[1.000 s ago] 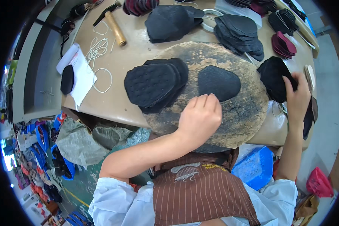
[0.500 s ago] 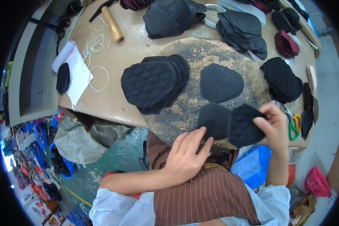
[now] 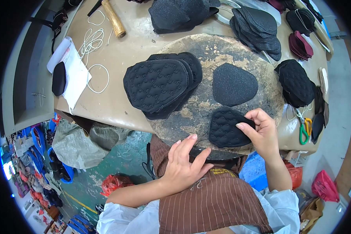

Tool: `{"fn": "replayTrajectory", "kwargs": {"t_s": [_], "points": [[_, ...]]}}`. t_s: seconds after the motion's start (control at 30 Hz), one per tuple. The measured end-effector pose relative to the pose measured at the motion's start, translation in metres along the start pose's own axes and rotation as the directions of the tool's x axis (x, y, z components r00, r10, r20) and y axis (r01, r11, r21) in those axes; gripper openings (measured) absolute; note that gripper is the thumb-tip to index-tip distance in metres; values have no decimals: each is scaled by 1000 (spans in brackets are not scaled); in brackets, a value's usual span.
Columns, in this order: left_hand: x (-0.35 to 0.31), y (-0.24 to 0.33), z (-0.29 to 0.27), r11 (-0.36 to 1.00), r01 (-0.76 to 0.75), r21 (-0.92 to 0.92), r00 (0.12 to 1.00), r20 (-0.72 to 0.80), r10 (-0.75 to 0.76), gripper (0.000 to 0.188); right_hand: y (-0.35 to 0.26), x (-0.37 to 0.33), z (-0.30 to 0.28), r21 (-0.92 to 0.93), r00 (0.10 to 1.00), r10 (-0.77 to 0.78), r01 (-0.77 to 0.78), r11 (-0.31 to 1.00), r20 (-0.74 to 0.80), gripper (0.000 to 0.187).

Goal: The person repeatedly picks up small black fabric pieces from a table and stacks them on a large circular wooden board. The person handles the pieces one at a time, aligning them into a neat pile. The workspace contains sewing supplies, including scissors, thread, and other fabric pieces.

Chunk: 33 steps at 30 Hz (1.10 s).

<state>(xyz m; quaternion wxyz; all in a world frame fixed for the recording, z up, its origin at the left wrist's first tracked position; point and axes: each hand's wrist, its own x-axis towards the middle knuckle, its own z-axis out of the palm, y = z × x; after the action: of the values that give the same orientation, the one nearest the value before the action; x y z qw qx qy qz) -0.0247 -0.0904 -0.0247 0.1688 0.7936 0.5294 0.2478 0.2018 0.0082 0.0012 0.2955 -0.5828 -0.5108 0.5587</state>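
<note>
Between thumb and fingers, my right hand [image 3: 262, 132] pinches the right edge of a black quilted fabric piece [image 3: 228, 128]. That piece lies over the near part of a worn round board [image 3: 183, 124], and no plain piece shows beneath it. My left hand [image 3: 186, 162] is open at the board's near edge, fingers spread, holding nothing. Just beyond the quilted piece, a plain dark speckled piece [image 3: 234, 84] rests flat on the board. A stack of black quilted pieces [image 3: 156, 86] sits at the board's left side.
Dark piles [image 3: 179, 15] and fanned dark pieces [image 3: 255, 29] stand at the back. To the right are a black stack [image 3: 296, 84], maroon pieces [image 3: 300, 45] and green-and-orange-handled scissors [image 3: 303, 132]. Left lie white cord [image 3: 90, 46], a wooden-handled hammer [image 3: 114, 19] and white paper [image 3: 76, 76].
My right hand has moved left and laid the quilted piece over the near plain piece, still gripping its edge. My left hand has drawn back left, off the plain piece.
</note>
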Motion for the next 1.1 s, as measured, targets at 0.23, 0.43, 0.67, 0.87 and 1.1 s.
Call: {"fn": "replayTrajectory", "kwargs": {"t_s": [0.23, 0.43, 0.67, 0.87, 1.1], "points": [[2, -3, -1, 1000, -9, -29, 1000, -15, 9, 59, -1, 2, 1, 21, 1000, -7, 7, 1000, 1, 20], [12, 1, 0, 991, -36, 129, 999, 30, 32, 69, -4, 1, 1, -4, 1000, -5, 5, 1000, 10, 20], [15, 0, -3, 975, -124, 183, 987, 128, 102, 66, -9, 3, 2, -19, 999, 34, -34, 999, 14, 20], [68, -10, -12, 934, -350, 74, 881, 364, 301, 52, -26, 6, -7, -467, 995, 94, -90, 880, -15, 23], [109, 5, -2, 986, 4, -164, 992, 123, 17, 46, -34, 6, -21, -578, 986, -81, 151, 802, 145, 28]]}}
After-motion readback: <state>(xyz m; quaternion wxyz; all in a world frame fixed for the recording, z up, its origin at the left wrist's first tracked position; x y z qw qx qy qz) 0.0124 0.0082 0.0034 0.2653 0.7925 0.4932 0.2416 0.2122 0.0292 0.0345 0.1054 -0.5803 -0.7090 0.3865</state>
